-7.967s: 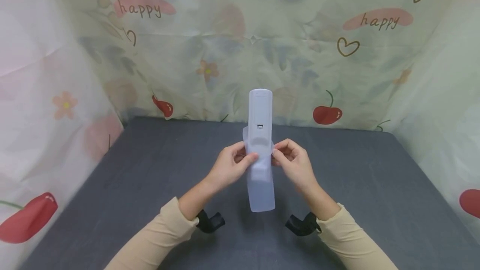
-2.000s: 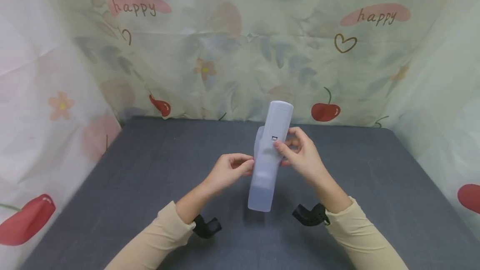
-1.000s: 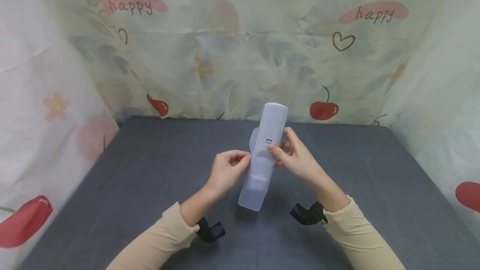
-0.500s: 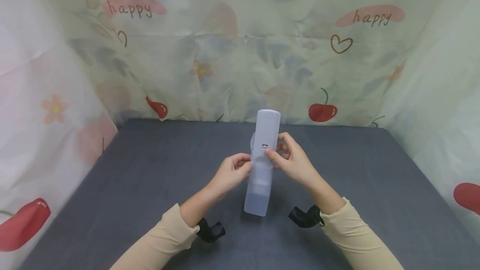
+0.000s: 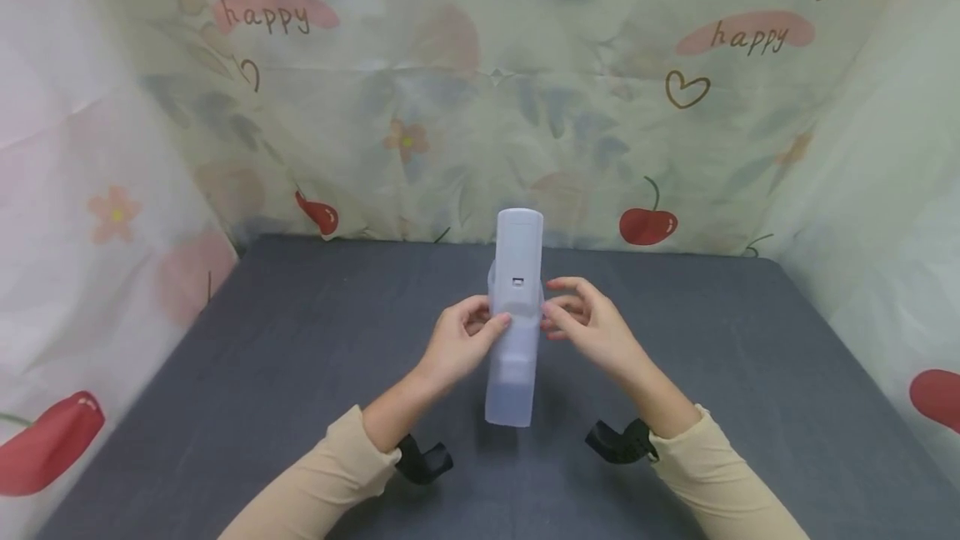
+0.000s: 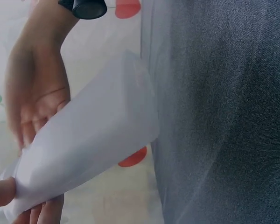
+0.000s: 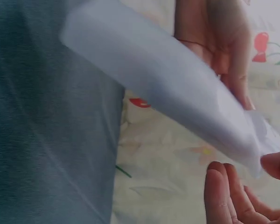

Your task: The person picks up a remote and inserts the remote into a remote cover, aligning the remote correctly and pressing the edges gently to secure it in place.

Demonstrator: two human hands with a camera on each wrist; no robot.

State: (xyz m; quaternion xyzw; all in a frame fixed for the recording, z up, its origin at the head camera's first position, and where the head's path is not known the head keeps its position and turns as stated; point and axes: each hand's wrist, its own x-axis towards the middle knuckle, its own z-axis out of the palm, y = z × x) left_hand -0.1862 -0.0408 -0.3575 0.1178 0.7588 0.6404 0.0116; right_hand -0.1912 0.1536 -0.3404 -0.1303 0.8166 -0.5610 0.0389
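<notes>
Before you: one elongated white plastic device (image 5: 519, 244); one milky translucent plastic cover (image 5: 512, 386). Yours: one bare left hand (image 5: 461, 342), one bare right hand (image 5: 594, 330) — two in all; beige fabric sleeves (image 5: 322, 473) (image 5: 720, 477), two; curved black wrist-worn mounts (image 5: 411, 461) (image 5: 618, 444), two. Around you: dark grey tabletop (image 5: 300, 323), one; pink printed patches lettered "happy" (image 5: 276, 12) (image 5: 746, 33), two.

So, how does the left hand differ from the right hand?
The left hand holds the white device, its thumb on the near side; the right hand does not grip it, its thumb only at the edge. The left fingers reach behind it; the right fingers spread beside it. Both hands come from beige sleeves.
</notes>
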